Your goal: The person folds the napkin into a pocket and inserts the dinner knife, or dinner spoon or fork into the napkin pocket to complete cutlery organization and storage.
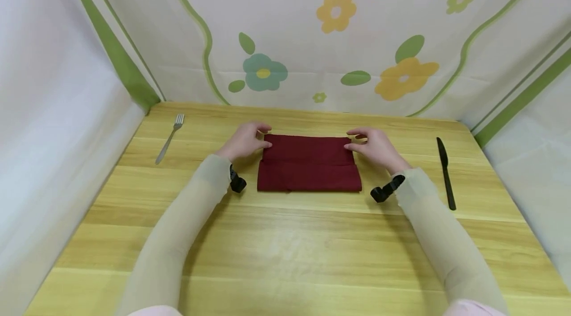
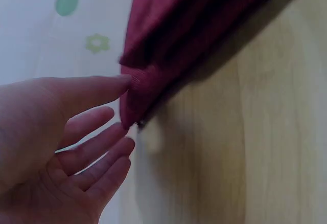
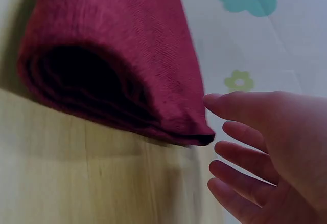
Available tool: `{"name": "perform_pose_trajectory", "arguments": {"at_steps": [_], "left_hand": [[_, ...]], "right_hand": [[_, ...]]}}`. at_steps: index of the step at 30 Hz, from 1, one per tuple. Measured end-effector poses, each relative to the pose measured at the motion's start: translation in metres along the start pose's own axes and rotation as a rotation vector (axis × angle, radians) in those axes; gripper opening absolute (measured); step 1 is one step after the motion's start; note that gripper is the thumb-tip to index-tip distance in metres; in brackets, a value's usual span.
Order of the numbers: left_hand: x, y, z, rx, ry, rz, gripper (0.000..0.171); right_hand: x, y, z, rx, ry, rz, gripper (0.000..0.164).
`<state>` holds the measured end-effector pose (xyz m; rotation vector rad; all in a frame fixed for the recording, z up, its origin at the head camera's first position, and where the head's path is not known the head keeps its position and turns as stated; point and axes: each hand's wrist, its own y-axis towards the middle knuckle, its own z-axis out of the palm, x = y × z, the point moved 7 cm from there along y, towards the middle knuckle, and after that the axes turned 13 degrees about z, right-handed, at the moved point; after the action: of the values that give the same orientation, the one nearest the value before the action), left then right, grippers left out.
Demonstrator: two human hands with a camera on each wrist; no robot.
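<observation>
A dark red cloth (image 1: 308, 150), folded into a flat rectangle with a crosswise fold, lies on the wooden table between the two hands. At its far left corner is the left hand (image 1: 247, 141). In the left wrist view the thumb tip (image 2: 122, 82) overlaps the cloth's edge, while the other fingers spread loosely below. The right hand (image 1: 373, 146) is at the far right corner. Its thumb tip (image 3: 214, 100) is right at the cloth's edge in the right wrist view, the other fingers slightly bent and apart from it. Layered folds (image 3: 87, 109) show at that end.
A fork (image 1: 169, 140) lies on the table (image 1: 285, 256) to the left, tines away. On the right lies a black knife (image 1: 445, 172). White flowered fabric (image 1: 303, 48) rises behind the table's far edge, and pale fabric hangs at both sides.
</observation>
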<state>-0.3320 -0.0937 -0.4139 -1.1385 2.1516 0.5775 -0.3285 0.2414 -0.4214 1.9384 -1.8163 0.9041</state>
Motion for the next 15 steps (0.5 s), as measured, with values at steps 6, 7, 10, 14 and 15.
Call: {"name": "perform_pose_trajectory", "arguments": {"at_steps": [6, 7, 10, 14, 15], "left_hand": [[0.009, 0.011, 0.008, 0.058, 0.059, 0.000, 0.047], [0.008, 0.013, 0.009, 0.068, 0.075, 0.003, 0.045], [0.007, 0.017, 0.011, 0.101, 0.122, 0.006, 0.040], [0.003, 0.019, 0.012, 0.133, 0.169, 0.001, 0.035], [0.002, 0.019, 0.012, 0.137, 0.174, -0.004, 0.035]], "right_hand": [[0.003, 0.011, 0.009, 0.050, -0.037, -0.024, 0.042], [0.003, 0.012, 0.009, 0.054, -0.042, -0.024, 0.042], [0.003, 0.015, 0.010, 0.060, -0.069, -0.023, 0.042], [0.004, 0.018, 0.011, 0.071, -0.111, -0.016, 0.042], [0.005, 0.018, 0.011, 0.075, -0.116, -0.014, 0.042]]}}
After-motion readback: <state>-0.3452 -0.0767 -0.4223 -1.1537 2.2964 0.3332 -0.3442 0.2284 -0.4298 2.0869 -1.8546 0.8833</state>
